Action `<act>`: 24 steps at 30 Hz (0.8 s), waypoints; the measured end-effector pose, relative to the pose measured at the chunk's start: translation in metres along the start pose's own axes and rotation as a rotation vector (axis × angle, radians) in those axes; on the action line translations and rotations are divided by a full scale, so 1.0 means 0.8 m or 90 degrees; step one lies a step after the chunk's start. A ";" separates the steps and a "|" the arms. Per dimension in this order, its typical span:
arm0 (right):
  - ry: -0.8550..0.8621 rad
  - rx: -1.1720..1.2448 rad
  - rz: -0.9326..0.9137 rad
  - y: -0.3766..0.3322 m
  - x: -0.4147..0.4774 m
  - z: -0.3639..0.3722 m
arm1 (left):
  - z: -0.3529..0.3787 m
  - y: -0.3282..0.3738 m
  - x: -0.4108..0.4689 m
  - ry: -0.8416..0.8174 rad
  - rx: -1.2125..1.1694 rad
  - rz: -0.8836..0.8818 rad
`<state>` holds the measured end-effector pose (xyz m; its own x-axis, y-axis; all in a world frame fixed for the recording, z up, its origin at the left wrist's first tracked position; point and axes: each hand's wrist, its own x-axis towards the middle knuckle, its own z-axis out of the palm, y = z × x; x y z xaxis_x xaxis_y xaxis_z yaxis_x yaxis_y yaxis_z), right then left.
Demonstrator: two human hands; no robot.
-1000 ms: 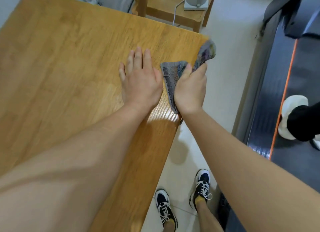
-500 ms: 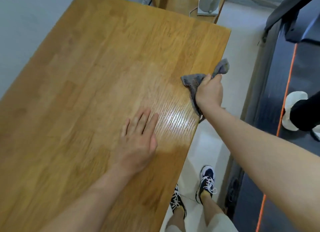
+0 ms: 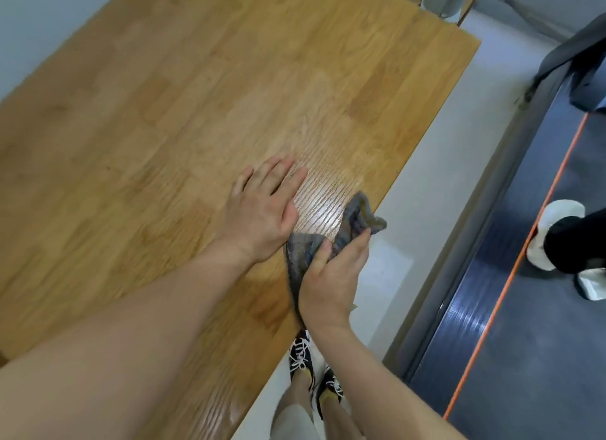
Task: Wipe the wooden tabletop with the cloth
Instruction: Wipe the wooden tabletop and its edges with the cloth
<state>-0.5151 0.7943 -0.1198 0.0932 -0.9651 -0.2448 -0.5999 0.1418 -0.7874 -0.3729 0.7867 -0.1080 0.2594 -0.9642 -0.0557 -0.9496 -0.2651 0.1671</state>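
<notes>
Nearest, the right hand grips a crumpled grey cloth at the near right edge of the wooden tabletop, thumb and fingers curled round it; just beyond, the left hand lies flat, fingers straight, touching the cloth.

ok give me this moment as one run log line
left hand: flat on light-brown wooden tabletop | right hand: grips crumpled grey cloth at tabletop's edge
</notes>
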 end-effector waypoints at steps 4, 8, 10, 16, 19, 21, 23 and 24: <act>0.022 -0.020 0.027 -0.023 0.092 -0.019 | 0.003 -0.002 -0.001 0.035 -0.019 -0.005; 0.097 -0.050 0.068 -0.049 0.159 -0.021 | 0.004 -0.004 -0.001 0.057 -0.044 -0.008; 0.088 -0.035 0.051 -0.038 0.125 -0.013 | 0.002 -0.008 -0.003 0.065 -0.052 -0.016; 0.090 0.022 0.024 0.009 -0.046 0.021 | 0.003 -0.005 -0.016 0.055 -0.092 -0.036; 0.080 0.046 0.026 0.024 -0.111 0.034 | 0.003 -0.023 -0.066 0.037 -0.087 -0.070; 0.079 0.034 0.038 0.031 -0.132 0.038 | 0.004 -0.034 -0.114 0.018 -0.080 -0.065; 0.082 0.027 0.049 0.030 -0.148 0.042 | 0.001 -0.045 -0.155 0.000 -0.077 -0.062; 0.081 0.029 0.051 0.029 -0.158 0.044 | -0.002 -0.052 -0.171 -0.006 -0.075 -0.066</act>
<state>-0.5132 0.9274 -0.1270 -0.0577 -0.9699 -0.2367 -0.5640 0.2273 -0.7939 -0.3688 0.9294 -0.1056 0.3528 -0.9316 -0.0876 -0.8906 -0.3631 0.2738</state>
